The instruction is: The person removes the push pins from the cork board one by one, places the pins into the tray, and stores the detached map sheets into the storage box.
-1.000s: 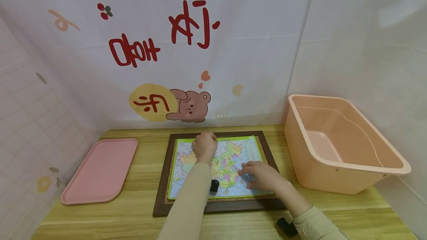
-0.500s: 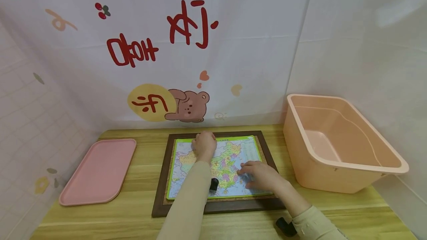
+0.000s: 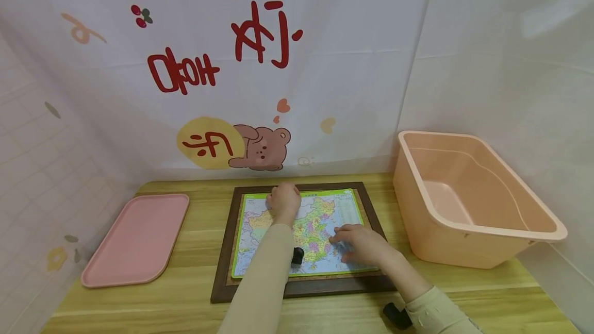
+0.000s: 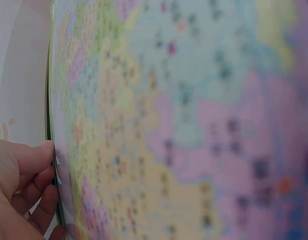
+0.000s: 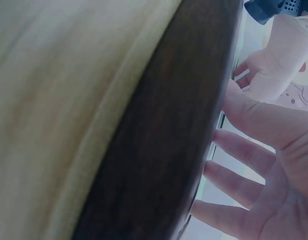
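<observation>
A map of China [image 3: 320,231] with a green border lies on a cork board in a dark brown frame [image 3: 343,286]. At its far edge my left hand [image 3: 284,203] has its fingers curled. The left wrist view shows that thumb and those fingers [image 4: 36,185] gripping the map's edge. My right hand [image 3: 364,245] spreads its fingers over the map's right part. From the right wrist camera, its fingertips [image 5: 221,136] touch the surface just beyond the dark frame. The left forearm covers part of the map.
A pink tray [image 3: 139,241] lies on the left of the wooden table [image 3: 195,293]. To the right stands a deep peach tub [image 3: 464,231]. White printed cloth [image 3: 362,81] hangs behind and at the sides. Black wrist cameras [image 3: 397,316] sit near the wrists.
The head view has shifted very slightly. Both hands and the map hold their places.
</observation>
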The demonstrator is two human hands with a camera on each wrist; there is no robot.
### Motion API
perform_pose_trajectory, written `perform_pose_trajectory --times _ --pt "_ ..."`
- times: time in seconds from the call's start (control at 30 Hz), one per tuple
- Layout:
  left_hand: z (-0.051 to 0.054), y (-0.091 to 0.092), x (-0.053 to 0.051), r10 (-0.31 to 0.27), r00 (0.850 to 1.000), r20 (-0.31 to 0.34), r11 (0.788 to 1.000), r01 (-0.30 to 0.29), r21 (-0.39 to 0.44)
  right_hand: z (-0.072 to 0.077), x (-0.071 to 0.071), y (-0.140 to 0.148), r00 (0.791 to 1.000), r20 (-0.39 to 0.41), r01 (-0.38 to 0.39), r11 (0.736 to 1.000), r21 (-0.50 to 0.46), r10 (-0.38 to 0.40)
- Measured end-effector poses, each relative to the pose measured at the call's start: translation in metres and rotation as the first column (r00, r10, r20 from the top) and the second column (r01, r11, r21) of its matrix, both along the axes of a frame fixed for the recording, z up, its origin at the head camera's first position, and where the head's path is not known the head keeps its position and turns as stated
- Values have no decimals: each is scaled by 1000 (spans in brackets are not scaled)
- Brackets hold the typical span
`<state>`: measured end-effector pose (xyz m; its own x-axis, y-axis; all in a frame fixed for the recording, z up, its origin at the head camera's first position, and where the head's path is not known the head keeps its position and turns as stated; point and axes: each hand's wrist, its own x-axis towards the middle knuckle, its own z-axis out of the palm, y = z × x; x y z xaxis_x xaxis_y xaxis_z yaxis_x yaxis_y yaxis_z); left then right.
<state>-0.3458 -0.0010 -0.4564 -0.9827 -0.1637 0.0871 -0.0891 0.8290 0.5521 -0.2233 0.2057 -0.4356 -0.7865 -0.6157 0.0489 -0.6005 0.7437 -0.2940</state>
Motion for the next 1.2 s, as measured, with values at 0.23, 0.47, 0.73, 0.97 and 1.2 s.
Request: perform_pose_trajectory --times 0.23,0.47,0.73,0.97,1.2 --pt "0 0 0 16 1000 3 999 -16 34 0 1 -1 1000 0 -3 1000 -2 3" --pt "2 -1 3 23 1000 -1 996 -23 82 1 1 -1 1000 -2 -11 1000 -9 11" --pt "-1 -1 0 23 1000 8 994 -24 111 0 1 0 1000 4 0 1000 -7 0" --pt "-5 -1 -5 40 999 36 993 -44 106 0 1 -1 1000 14 13 1000 -1 -13" --pt "-2 0 -5 52 998 38 994 -55 97 0 1 0 1000 13 10 1000 -9 -10"
